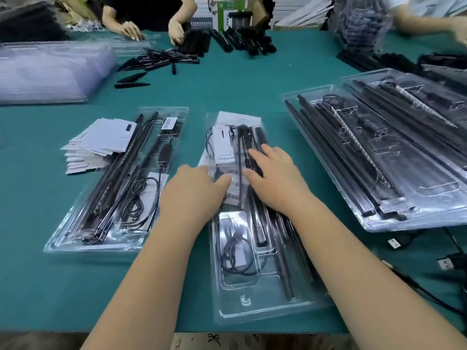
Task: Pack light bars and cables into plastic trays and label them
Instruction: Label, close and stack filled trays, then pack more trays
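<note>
Head view shows both hands laid flat on the middle tray [252, 294], and we find neither grip closed on anything. We note the left hand [199, 188] with fingers straight, pressing the barcode label [233, 183] onto the clear cover. The right hand [274, 178] lies spread over the black light bars [252, 157], fingers extended, holding nothing.

We judge that the label is being smoothed down. If the palm slides while pressing, the label could set crooked or crease. The clear plastic looks thin and springy; uneven pressure may let the cover lift at one end, and a bar could then ride out of its groove. The coiled cable [235, 251] sits in the near pocket, and a loop standing proud could be pinched under the cover.

Outward, a packed tray [83, 236] lies just beside the left forearm on the counter [63, 286], with a stack of cards [98, 142] touching its far edge. A careless elbow might shift either. To the right, larger trays [379, 218] overlap one another, and loose plugs [447, 262] lie near the right forearm, where they could snag. Other people's hands work at the far side, well apart.
</note>
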A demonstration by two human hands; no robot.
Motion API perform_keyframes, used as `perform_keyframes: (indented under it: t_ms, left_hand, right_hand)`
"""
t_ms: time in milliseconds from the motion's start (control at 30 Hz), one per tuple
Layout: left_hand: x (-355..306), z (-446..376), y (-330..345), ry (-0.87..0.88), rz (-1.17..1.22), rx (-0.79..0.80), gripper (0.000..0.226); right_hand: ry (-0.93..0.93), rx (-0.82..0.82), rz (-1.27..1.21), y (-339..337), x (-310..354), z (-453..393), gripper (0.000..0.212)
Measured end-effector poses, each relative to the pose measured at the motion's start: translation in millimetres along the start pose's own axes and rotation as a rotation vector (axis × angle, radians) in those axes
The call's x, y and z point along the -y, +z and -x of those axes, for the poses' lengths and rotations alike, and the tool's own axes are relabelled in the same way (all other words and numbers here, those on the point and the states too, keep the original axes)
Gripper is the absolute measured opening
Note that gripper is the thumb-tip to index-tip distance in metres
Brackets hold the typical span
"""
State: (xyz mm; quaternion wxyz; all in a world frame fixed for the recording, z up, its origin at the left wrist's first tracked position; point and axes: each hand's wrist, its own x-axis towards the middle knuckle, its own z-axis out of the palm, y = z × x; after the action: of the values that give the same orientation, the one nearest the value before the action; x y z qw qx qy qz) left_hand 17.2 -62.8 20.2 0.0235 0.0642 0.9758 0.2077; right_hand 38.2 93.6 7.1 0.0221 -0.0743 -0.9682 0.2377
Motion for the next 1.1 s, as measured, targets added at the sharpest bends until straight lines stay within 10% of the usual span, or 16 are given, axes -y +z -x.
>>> perform_keyframes:
  t_ms: [500,700,1100]
  left_hand:
    - [-10.6,-110.6,-12.0,-0.216,0.635,-0.027,0.027]
    - [-16.5,-123.1,-13.3,-0.113,0.406,0.003,0.029]
    - [-30.1,-146.3,-28.7,-0.028,0.047,0.288,0.036]
  right_hand:
    - [-0.019,0.005,0.229,11.8,2.6,0.4,0.052]
    - [-0.041,0.086,0.252,11.1,4.1,3.1,0.077]
    - [-0.337,0.208,0.303,7.2,9.7,-2.2,0.054]
